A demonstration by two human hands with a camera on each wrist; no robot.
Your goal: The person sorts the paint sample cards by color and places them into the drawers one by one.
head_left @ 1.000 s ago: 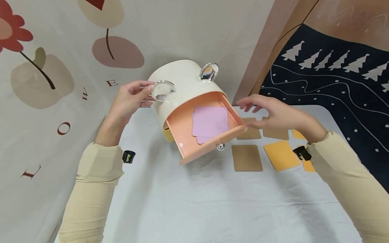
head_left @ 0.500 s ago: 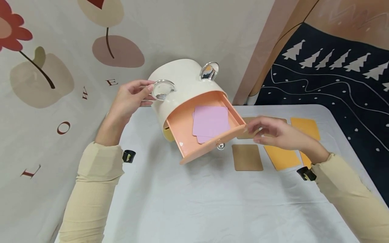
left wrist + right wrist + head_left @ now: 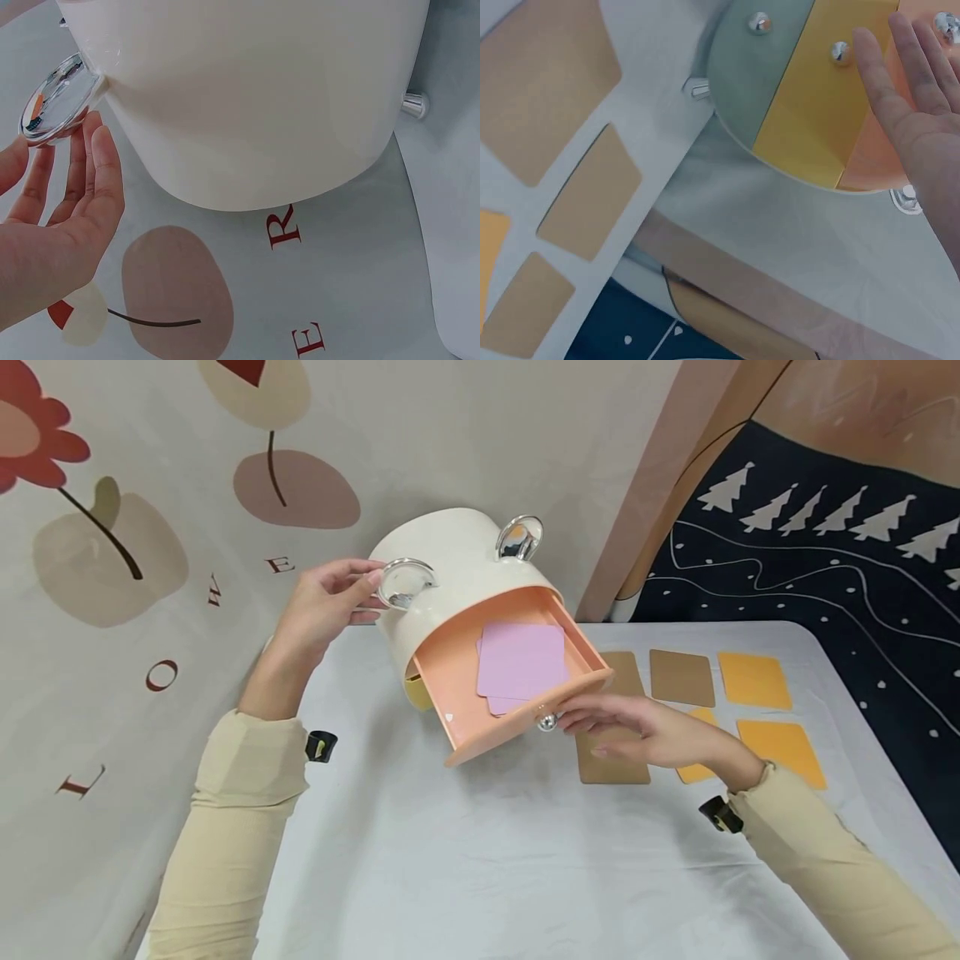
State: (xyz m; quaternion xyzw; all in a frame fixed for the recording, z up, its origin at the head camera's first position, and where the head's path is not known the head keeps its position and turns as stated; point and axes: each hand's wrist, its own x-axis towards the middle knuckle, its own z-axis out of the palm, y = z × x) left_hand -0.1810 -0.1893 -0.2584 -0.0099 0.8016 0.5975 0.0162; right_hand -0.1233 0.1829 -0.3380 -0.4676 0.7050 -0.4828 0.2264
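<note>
A small white drawer box (image 3: 450,552) with two silver, ear-shaped loops stands against the back wall. My left hand (image 3: 322,606) pinches its left silver ear (image 3: 405,583) between thumb and fingers; the left wrist view shows that ear (image 3: 56,101) close up. The box's peach top drawer (image 3: 457,710) is pulled out, and lilac square cards (image 3: 521,660) lie stacked in it. My right hand (image 3: 652,727), fingers mostly straight, reaches to the drawer front beside the silver knob (image 3: 547,722). Whether the fingertips touch the knob is unclear.
Below the peach drawer, a yellow drawer (image 3: 802,112) and a green drawer (image 3: 746,82) are shut. Brown cards (image 3: 681,678) and orange-yellow cards (image 3: 753,681) lie in rows on the white-covered table (image 3: 480,860), some partly hidden by my right hand. A dark tree-patterned cloth (image 3: 787,568) hangs behind.
My right hand has moved from the drawer's right side down and around to the front, near the knob. My left hand stays on the ear; the drawer remains out.
</note>
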